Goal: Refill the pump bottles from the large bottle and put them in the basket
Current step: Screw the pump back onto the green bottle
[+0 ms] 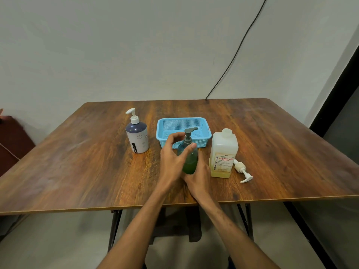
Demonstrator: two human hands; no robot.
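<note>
A green pump bottle (189,162) with a grey pump head stands at the middle of the table, just in front of the blue basket (206,136). My right hand (200,177) grips its lower body from the near right. My left hand (172,158) curls around the pump collar, thumb on the front and fingers behind it. A white and dark blue pump bottle (138,137) stands upright left of the basket. The large translucent bottle (223,154), uncapped and with a little yellow liquid at its bottom, stands to the right. Its white pump (242,170) lies on the table beside it.
The basket holds nothing. The wooden table (77,162) has its near edge just below my wrists. A black cable (239,49) hangs down the wall to the table's back edge. A dark red piece of furniture (11,140) stands at the far left.
</note>
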